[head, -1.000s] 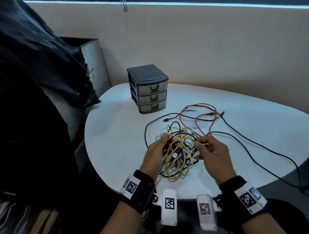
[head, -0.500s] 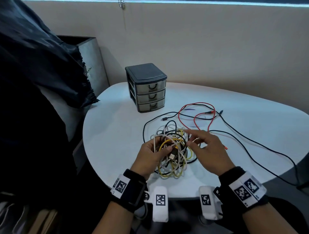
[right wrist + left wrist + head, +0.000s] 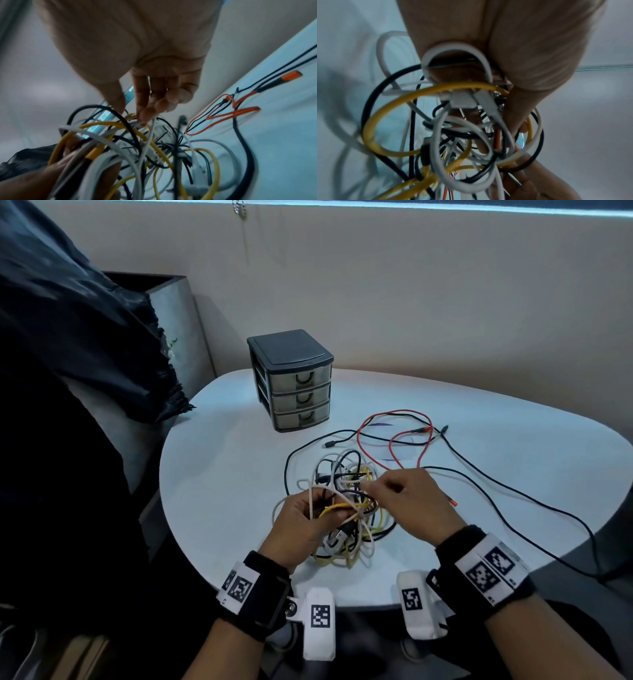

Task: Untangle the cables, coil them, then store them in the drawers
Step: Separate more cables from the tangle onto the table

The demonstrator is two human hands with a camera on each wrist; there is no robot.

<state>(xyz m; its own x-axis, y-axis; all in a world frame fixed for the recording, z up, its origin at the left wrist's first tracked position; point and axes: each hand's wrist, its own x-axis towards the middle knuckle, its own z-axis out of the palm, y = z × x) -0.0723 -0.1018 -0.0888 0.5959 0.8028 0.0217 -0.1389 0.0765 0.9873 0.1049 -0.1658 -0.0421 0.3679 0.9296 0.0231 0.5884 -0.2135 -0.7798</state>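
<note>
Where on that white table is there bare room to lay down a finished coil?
Bare table lies left of the cable tangle, in front of the drawers. The far right side beyond the red cable is bare too. Between the hands and rightward it is crowded with cables.

Left hand (image 3: 513,56), fingers curled round cable tangle (image 3: 453,128): white, yellow, black loops, orange strand low in bundle. White USB plug (image 3: 462,100) near centre. Pale worktop (image 3: 351,94) behind, blurred.
</note>
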